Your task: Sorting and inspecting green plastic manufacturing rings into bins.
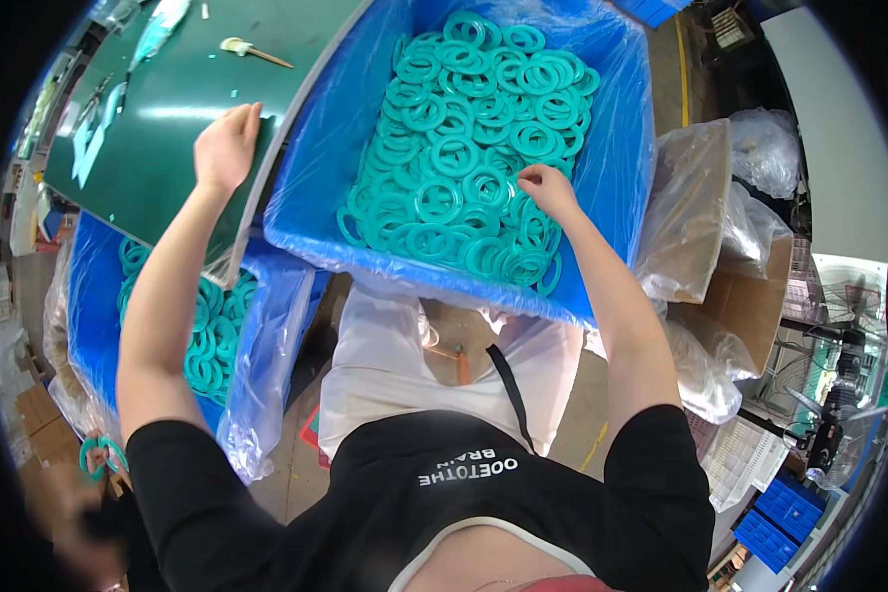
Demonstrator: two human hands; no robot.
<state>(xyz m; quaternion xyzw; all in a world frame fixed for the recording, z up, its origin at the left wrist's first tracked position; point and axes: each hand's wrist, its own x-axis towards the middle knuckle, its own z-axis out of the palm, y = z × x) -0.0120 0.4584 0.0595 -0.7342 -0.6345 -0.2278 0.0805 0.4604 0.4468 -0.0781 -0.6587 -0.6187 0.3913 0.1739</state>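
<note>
Many flat teal rings (454, 156) lie heaped in a blue bin lined with clear plastic (316, 178) in front of me. My right hand (548, 189) is over the right part of this heap, thumb and fingertips pinched together. Whether anything is in that pinch is too small to tell. On the left, my left hand (227, 148) is closed above the edge of a dark green tabletop (183, 123). Its fingers hide whatever they may hold.
A second blue bin of rings (207, 340) stands below the table. On the tabletop lies a wooden-handled tool (255, 51). Cardboard boxes with plastic liners (696, 212) and a fan (839, 395) are at right. At lower left, another person's hand holds a ring (104, 456).
</note>
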